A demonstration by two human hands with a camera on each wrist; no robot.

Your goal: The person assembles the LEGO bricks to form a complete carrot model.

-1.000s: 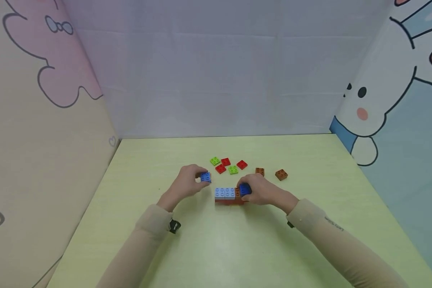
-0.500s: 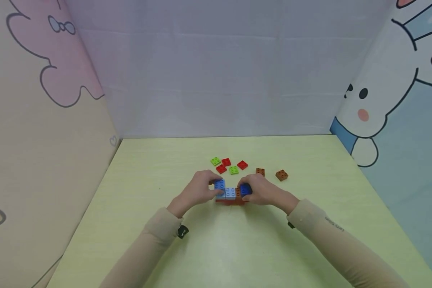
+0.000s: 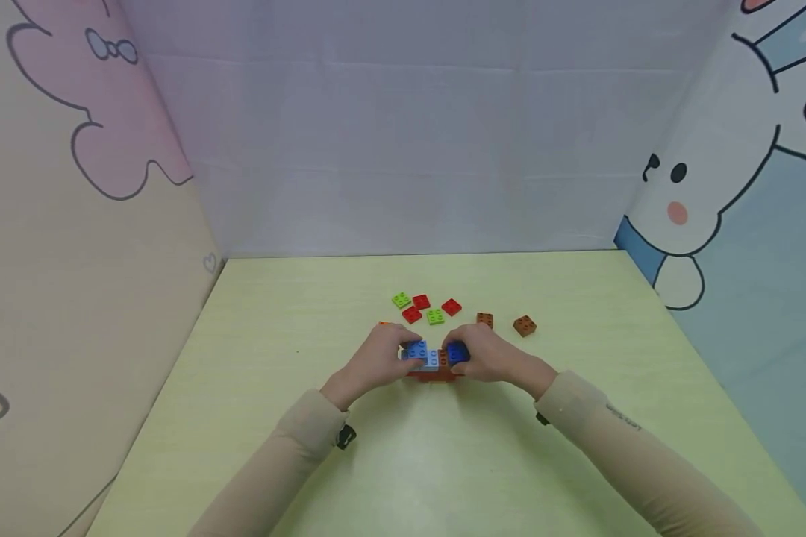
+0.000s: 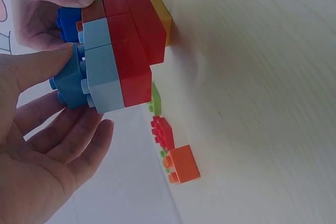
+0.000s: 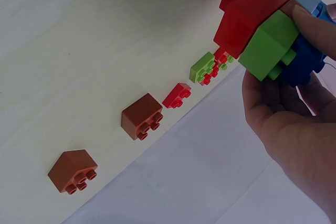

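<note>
Near the middle of the table stands a build of toy building bricks. Its red bricks [image 4: 128, 59] rest over a yellow brick [image 4: 163, 19], with light blue bricks [image 4: 105, 77] on top. My left hand [image 3: 378, 356] pinches a medium blue brick [image 3: 417, 349] between thumb and fingers, over the studs of the light blue bricks at the left end. Whether it is fully seated I cannot tell. At the right end my right hand [image 3: 492, 355] grips a dark blue brick [image 3: 456, 352] on the build. A green brick [image 5: 269, 45] sits beneath that dark blue one, beside the right fingers.
Behind the build lie loose red bricks [image 3: 451, 306] and green bricks [image 3: 435, 316]. Two brown bricks [image 3: 525, 326] are farther right. An orange brick [image 4: 184, 164] lies behind my left hand. A grey-white cloth [image 3: 403, 134] hangs at the table's back edge.
My left hand has carried the medium blue brick rightward onto the build's left end, then shifted it slightly further right and down. My right hand has kept its grip in place.
</note>
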